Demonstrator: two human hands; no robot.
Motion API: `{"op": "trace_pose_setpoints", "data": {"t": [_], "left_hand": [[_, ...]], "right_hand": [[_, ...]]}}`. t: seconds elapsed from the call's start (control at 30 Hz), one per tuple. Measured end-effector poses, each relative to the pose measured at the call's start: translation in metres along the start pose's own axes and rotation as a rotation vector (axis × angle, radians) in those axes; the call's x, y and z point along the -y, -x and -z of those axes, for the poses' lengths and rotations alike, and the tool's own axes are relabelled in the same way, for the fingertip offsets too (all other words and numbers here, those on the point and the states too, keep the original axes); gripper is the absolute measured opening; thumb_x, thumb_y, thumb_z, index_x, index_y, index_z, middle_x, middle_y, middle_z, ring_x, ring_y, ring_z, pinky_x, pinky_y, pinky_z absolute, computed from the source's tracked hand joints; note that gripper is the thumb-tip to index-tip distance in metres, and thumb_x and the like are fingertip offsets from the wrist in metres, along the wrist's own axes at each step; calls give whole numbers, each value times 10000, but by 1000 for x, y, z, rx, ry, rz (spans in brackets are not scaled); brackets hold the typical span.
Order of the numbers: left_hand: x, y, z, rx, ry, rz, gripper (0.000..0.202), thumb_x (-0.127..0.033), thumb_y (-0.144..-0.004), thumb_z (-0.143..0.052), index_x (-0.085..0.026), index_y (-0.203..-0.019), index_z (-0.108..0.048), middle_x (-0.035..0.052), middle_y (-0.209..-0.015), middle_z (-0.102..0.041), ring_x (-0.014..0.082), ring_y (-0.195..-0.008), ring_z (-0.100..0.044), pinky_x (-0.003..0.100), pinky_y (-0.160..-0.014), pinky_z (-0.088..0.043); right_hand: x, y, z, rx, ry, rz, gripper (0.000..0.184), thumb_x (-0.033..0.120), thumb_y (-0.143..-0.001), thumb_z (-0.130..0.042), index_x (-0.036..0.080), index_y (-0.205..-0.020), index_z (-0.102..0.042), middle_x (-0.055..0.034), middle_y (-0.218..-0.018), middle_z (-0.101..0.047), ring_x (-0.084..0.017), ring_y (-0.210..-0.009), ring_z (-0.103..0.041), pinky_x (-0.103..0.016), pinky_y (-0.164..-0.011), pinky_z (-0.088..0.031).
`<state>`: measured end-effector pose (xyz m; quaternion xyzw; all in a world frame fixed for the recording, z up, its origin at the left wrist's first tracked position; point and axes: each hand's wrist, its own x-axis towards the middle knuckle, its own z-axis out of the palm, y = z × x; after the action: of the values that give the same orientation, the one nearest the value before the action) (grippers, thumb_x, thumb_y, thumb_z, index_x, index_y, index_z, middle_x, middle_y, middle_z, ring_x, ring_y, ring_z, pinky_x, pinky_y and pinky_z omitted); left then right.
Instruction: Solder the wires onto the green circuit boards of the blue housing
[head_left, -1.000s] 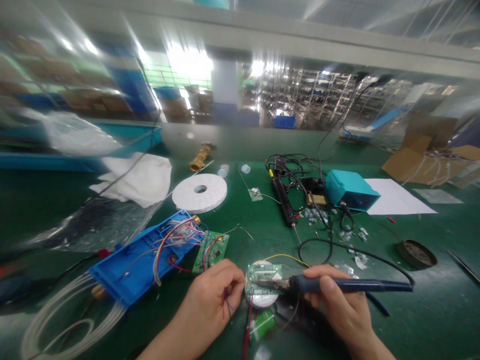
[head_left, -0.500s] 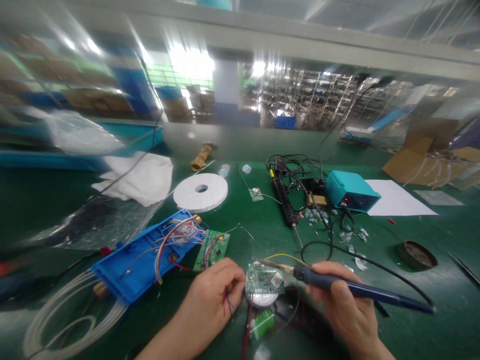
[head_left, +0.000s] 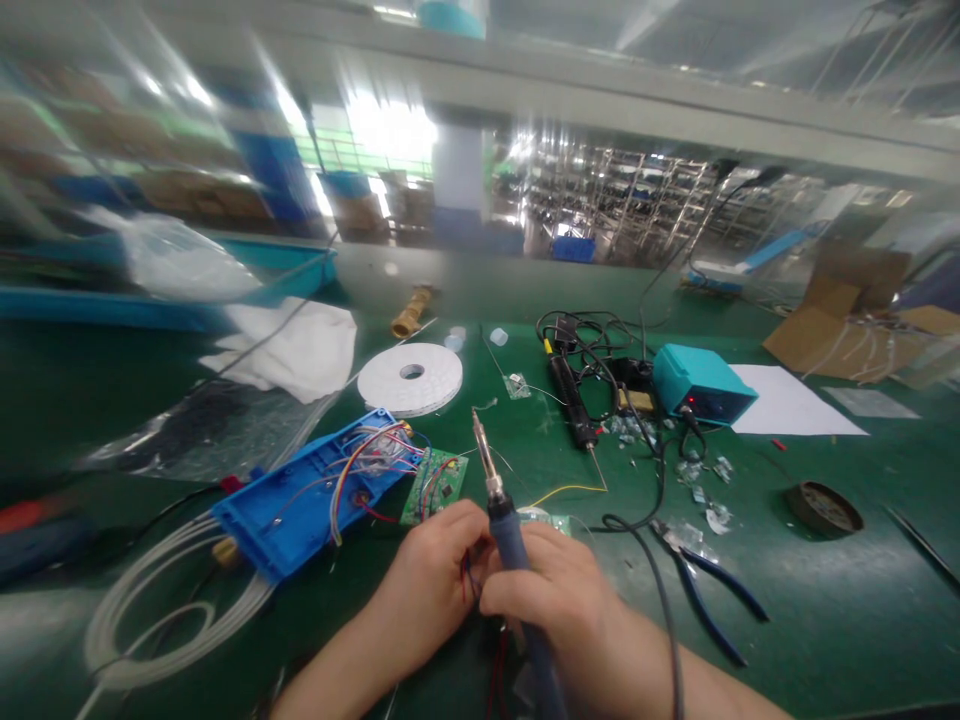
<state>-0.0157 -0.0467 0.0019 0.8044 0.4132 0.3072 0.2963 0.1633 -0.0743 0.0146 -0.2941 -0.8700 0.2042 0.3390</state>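
Note:
My right hand is closed around the handle of a soldering iron, whose metal tip points up and away from me. Right beside it, my left hand has its fingers pinched together, with thin red and blue wires hanging from them. Both hands meet and cover most of a circuit board; only a sliver of it shows behind the right hand. Left of the iron's tip, another green circuit board lies wired to an open blue plastic housing.
A white tape roll lies behind the housing. Further right are a black electric tool, a teal soldering station, pliers and a round tin. Coiled clear tubing sits at left.
My right hand has moved left against my left hand, swinging the soldering iron from lying sideways to pointing away from me. The board is now mostly covered, and the pliers are uncovered.

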Motion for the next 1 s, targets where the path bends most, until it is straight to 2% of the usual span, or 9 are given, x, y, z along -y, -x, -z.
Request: {"op": "trace_pose_setpoints", "data": {"t": [0.3, 0.43, 0.57, 0.77, 0.93, 1.0], "left_hand": [[1, 0, 0, 1, 7, 13, 138, -44, -763, -541, -169, -715, -571, -7, -734, -539, 101, -689, -507, 201, -622, -396], [1, 2, 5, -7, 2, 23, 66, -150, -827, -552, -181, -811, -608, 6, -791, -575, 108, -718, -538, 211, -645, -422], [0, 3, 8, -38, 28, -1, 114, -251, -865, -549, -212, -935, -631, 22, -892, -606, 111, -754, -560, 217, -684, -455], [-5, 2, 8, -25, 71, 26, 155, -243, -890, -513, -211, -838, -655, 22, -911, -600, 110, -826, -579, 216, -741, -466], [-8, 1, 8, 13, 90, 64, 156, -264, -888, -526, -219, -819, -658, 12, -928, -601, 106, -851, -583, 209, -773, -464], [-7, 2, 6, 4, 74, 87, 141, -250, -878, -531, -212, -803, -644, 10, -910, -600, 103, -817, -582, 205, -738, -466]], "right_hand": [[8, -4, -2, 42, 187, 7, 57, 184, -899, -518, 223, -932, -543, -29, -921, -589, -169, -882, -513, -285, -774, -422], [1, 0, -1, -25, 231, -103, 60, 154, -878, -511, 211, -872, -529, -33, -869, -554, -179, -831, -482, -291, -708, -403], [-9, 5, -1, -124, 185, -204, 131, 85, -867, -468, 203, -903, -513, -19, -815, -538, -163, -760, -462, -279, -663, -371], [-12, 7, -1, -136, 119, -228, 127, 81, -863, -462, 199, -869, -510, -14, -779, -524, -157, -731, -458, -272, -644, -358], [-15, 12, 3, -147, 64, -256, 134, 91, -875, -466, 203, -914, -527, -11, -807, -544, -149, -752, -486, -268, -651, -375], [-15, 15, 7, -171, 45, -265, 137, 117, -882, -481, 207, -965, -541, -21, -851, -569, -154, -785, -514, -275, -674, -404]]}}
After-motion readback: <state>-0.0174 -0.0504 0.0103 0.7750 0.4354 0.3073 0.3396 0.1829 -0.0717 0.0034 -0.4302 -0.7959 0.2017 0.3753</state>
